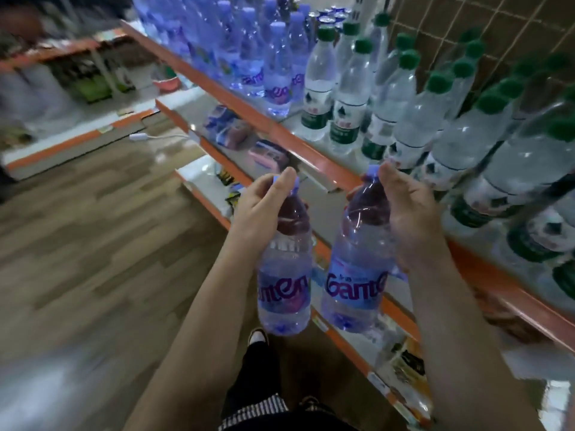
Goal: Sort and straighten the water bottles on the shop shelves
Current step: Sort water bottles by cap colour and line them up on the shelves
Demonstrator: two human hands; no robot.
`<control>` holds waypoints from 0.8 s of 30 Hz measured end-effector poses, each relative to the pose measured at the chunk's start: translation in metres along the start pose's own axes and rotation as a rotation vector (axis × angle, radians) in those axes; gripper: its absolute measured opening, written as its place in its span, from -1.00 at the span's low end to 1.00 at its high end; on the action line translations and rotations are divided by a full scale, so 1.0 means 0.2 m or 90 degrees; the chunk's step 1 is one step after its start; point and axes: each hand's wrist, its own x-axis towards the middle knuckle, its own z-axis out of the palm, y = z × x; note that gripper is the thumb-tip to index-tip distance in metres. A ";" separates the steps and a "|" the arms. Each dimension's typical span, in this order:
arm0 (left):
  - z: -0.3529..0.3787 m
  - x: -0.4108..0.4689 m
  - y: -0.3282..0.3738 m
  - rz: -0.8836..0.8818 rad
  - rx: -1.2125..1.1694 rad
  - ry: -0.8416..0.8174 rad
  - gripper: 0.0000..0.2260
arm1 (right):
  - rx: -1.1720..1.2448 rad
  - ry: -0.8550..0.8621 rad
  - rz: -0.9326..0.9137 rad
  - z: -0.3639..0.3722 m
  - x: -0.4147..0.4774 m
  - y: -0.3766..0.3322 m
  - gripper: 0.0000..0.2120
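1. Bare forearms (199, 337) rose from the bottom edge of the frame, with a shoe (257, 335) on the wooden floor (93, 244) showing between them.
2. At the centre, the left hand (264, 206) gripped the left bottle (284, 284) by its neck and shoulder, fingers curled just under the purple cap.
3. Just right of centre, the right hand (410, 219) was wrapped round the shoulder of the right bottle (357, 275), thumb up beside the cap.
4. Both bottles hung nearly upright, caps toward the top of the frame and bases toward the bottom. They were side by side with a narrow gap between them. Neither rested on a shelf; they were held out in front of the orange shelf edges.
5. The top shelf (314, 150) ran on a slant from the upper left down to the right edge. Green-capped bottles (404, 98) crowded its right part, the nearest just beyond the right hand.
6. A purple-capped row (249, 51) with the same label stood at the upper centre, well apart from both hands.
7. By my reading, the two held bottles belonged with that purple-capped row, which lay up and to the left of the hands, along the shelf.
8. In the picture, the left hand looked the nearer of the two to it.
9. Since the bottles were already upright, the move seemed to call for a carry along the shelf and a lift over its orange lip rather than any turning. The right hand would need to keep clear of the green caps.
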 end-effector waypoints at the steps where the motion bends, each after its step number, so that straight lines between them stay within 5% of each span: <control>1: -0.08 0.02 0.00 0.003 -0.006 0.034 -0.59 | -0.002 -0.017 0.008 0.08 0.04 0.03 -0.69; 10: -0.79 0.35 0.16 0.019 -0.024 0.201 -0.66 | -0.014 -0.184 0.049 0.95 0.41 0.25 -0.72; 24: -1.64 1.13 0.47 0.036 0.001 0.214 -0.60 | -0.022 -0.254 0.050 2.01 1.03 0.36 -0.70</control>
